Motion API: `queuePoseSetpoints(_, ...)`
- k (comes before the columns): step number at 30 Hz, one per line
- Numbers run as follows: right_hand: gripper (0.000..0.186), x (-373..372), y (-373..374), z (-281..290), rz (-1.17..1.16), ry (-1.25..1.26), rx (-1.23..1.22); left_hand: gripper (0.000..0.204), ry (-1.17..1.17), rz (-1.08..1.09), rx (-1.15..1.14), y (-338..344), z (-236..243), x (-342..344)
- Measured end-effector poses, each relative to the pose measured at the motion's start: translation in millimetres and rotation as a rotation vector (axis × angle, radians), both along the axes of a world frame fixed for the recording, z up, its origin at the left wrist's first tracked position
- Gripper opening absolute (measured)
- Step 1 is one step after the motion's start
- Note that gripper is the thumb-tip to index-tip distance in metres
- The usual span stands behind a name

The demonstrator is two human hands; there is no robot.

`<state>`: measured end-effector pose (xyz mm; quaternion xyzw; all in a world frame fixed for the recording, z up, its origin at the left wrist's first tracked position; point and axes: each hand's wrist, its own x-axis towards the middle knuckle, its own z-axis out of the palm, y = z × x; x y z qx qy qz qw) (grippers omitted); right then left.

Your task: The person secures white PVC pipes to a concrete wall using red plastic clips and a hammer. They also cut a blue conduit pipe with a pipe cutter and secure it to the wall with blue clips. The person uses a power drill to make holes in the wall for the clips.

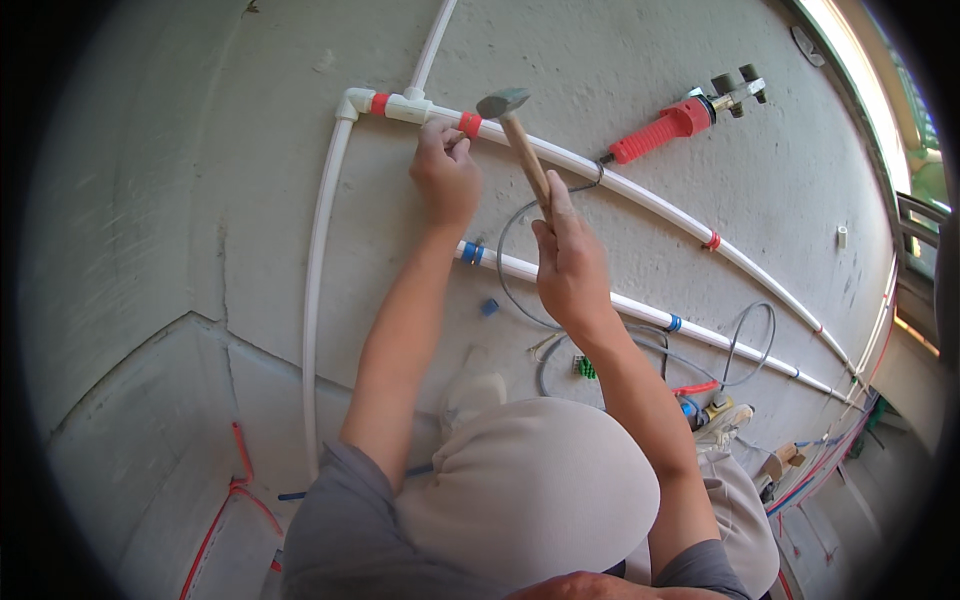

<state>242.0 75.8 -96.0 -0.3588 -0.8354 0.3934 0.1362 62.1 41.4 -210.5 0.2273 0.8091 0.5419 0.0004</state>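
Note:
My right hand [572,260] is closed around the wooden handle of a hammer [527,160]. The hammer's metal head is raised in front of the upper white pipe [640,195], just right of a red pipe clip [470,124]. Beside that clip, just below the pipe, the fingers of my left hand [447,172] are pinched together. Whatever they hold is too small to make out. Left of the clip, a white tee fitting [408,107] joins a branch pipe, and a white elbow [355,103] turns the line downward.
A lower white pipe [620,303] carries blue clips. Above right lies a red-handled pipe-welding tool [665,132] with a looping grey cable [515,285]. A loose blue clip [489,307] and a green nail strip [585,367] lie near my knee. Red conduit [238,488] shows at lower left.

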Motion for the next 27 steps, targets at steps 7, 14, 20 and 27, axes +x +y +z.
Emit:
queuePoseSetpoints(7,0.068,7,-10,6,0.066,0.087,0.103,0.025,-0.080,0.011,-0.040,-6,6,-1)
queuePoseSetpoints(14,0.071,-12,-4,-9,0.139,-0.051,0.116,0.024,-0.011,-0.033,-0.018,-9,18,-4)
queuePoseSetpoints(20,0.071,-4,-12,-5,0.135,0.238,0.415,0.024,0.471,-0.104,-0.249,-36,27,-77)
queuePoseSetpoints(27,0.068,3,-2,5,0.132,-0.066,0.038,0.031,0.528,-0.251,-0.465,-38,6,-134)
